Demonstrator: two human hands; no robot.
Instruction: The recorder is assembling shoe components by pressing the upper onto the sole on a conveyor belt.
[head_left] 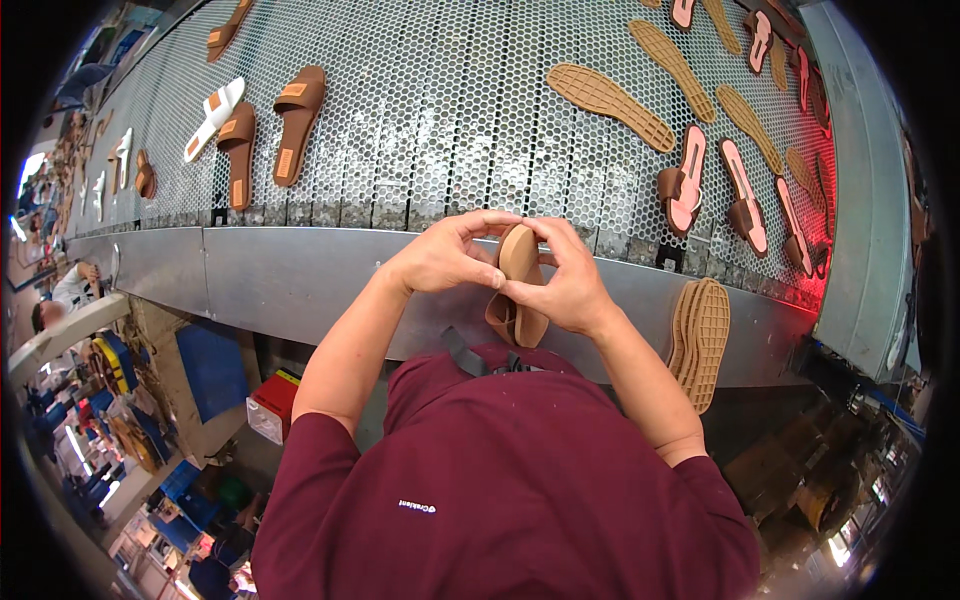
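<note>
Between my two hands is a brown slide sandal with a tan sole (530, 322), held upright on its edge over the near metal ledge, its strap low on the left. My left hand (440, 255) curls round its upper end from the left, thumb and fingers closed on it. From the right, my right hand (572, 285) grips the same end, its thumb pressed across the tan face. The fingertips of both hands meet at the top of the sandal, and parts of it are hidden behind them. Nearest my right forearm, a stack of tan gridded soles (705, 345) rests on the ledge.
Beyond the metal ledge (290, 275) lies a perforated conveyor (430, 120). At its left are brown sandals (300, 125) and a white sandal (215, 118); at its right are loose tan soles (610, 105) and brown uppers with pink insoles (688, 180). A grey machine housing (870, 190) glows red at right.
</note>
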